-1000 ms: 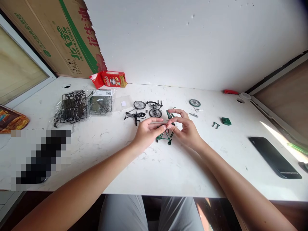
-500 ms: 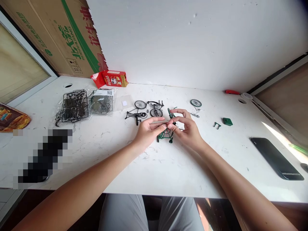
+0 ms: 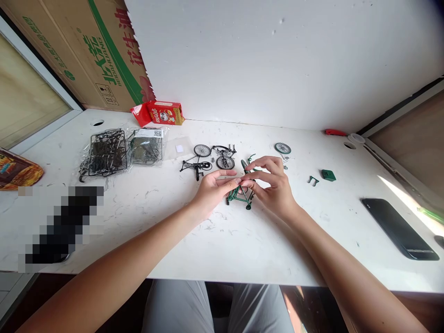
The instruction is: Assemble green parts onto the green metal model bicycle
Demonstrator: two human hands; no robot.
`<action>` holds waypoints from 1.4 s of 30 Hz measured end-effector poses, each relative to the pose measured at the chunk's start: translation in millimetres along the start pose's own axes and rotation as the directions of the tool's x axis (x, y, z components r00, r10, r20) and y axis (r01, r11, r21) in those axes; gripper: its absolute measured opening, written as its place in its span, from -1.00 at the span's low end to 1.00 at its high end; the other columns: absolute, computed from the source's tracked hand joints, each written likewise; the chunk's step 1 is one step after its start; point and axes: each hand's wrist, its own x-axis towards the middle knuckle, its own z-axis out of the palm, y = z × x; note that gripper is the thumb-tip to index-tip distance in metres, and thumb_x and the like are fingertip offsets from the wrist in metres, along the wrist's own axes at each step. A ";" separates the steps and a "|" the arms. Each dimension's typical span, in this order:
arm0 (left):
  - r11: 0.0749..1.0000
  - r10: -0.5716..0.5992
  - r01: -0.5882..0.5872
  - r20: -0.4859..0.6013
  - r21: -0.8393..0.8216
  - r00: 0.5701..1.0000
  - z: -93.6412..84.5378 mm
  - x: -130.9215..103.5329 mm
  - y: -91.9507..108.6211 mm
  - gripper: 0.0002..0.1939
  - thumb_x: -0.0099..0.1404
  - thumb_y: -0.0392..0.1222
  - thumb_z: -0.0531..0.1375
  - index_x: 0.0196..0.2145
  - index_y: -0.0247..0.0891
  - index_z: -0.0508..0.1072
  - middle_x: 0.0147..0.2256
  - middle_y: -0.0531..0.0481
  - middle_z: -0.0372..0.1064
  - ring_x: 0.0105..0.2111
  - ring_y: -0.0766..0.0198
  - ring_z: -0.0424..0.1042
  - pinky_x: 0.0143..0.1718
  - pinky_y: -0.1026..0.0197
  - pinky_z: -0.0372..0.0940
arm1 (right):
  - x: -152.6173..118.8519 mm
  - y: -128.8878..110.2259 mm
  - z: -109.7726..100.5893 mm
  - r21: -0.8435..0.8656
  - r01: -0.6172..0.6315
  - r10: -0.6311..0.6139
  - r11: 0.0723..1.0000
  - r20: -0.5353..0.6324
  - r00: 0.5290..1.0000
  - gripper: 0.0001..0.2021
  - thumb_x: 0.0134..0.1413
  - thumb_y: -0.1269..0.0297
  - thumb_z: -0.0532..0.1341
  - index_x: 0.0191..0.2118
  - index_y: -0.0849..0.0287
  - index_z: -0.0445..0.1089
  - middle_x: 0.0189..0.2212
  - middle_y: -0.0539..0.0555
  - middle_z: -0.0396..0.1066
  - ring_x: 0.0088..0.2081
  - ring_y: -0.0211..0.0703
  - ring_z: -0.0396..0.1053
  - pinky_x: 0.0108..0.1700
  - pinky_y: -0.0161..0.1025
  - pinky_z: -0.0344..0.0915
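A small green model bicycle frame (image 3: 239, 200) is at the middle of the white table, between my two hands. My left hand (image 3: 213, 188) pinches at its upper part with thumb and fingertips. From the other side, my right hand (image 3: 275, 185) closes thumb and index finger on the same spot, its other fingers curved above. The fingertips of both hands meet and hide the exact point of grip. Black model bicycle parts (image 3: 225, 162) lie just beyond my left hand. A loose spoked wheel (image 3: 282, 148) rests beyond my right hand.
Bagged black parts (image 3: 108, 152) and a red packet (image 3: 166, 113) are at the back left. A green block (image 3: 328, 175) and a small green bracket (image 3: 313, 181) lie right of my hands. Farther right is a dark phone (image 3: 398, 229). A cardboard box (image 3: 97, 55) stands behind.
The green frame has turned slightly between my fingers, its lower end shifting a little right and nearer. My right hand has tilted and its fingers have lifted slightly.
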 end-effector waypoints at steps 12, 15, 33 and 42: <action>0.997 -0.023 0.019 0.055 0.071 0.998 -3.2 -0.1 -1.4 -0.44 0.16 -0.09 0.55 0.06 -0.29 0.55 -0.27 -0.12 0.66 -0.30 0.18 0.59 -0.07 0.03 0.38 | 4.9 -6.9 -9.9 -0.136 0.153 -0.144 0.979 0.070 0.987 -0.93 0.29 0.32 0.40 -0.27 0.01 0.60 -0.09 0.14 0.52 0.10 0.18 0.33 0.05 0.15 0.40; 0.996 -0.066 0.064 0.036 0.060 0.997 -2.5 -1.2 1.7 -0.44 0.12 -0.13 0.56 0.03 -0.28 0.54 -0.29 -0.10 0.65 -0.31 0.19 0.57 -0.15 0.09 0.33 | 4.9 -8.5 -10.4 -0.118 0.162 -0.154 0.980 0.071 0.986 -0.92 0.29 0.35 0.40 -0.26 0.03 0.59 -0.10 0.14 0.52 0.08 0.17 0.34 0.04 0.15 0.40; 0.995 -0.052 0.057 -0.066 0.080 0.996 -2.8 -1.5 2.4 -0.34 0.08 -0.20 0.52 0.06 -0.22 0.33 -0.35 -0.02 0.61 -0.35 0.19 0.58 -0.08 0.04 0.35 | 2.9 -12.5 -8.8 -0.102 0.120 -0.105 0.988 0.142 0.984 -0.91 0.32 0.14 0.39 -0.11 -0.09 0.62 -0.06 0.13 0.50 0.10 0.18 0.34 0.11 0.20 0.36; 0.994 -0.095 0.100 -0.092 0.049 0.991 -0.1 -0.6 6.8 -0.37 0.10 -0.23 0.50 0.06 -0.21 0.34 -0.40 0.03 0.59 -0.42 0.20 0.54 -0.17 0.06 0.33 | 2.4 -6.1 -14.9 -0.030 0.093 -0.088 0.995 0.139 0.986 -0.87 0.31 0.21 0.40 -0.05 -0.08 0.60 0.05 0.13 0.48 0.12 0.15 0.33 0.12 0.19 0.42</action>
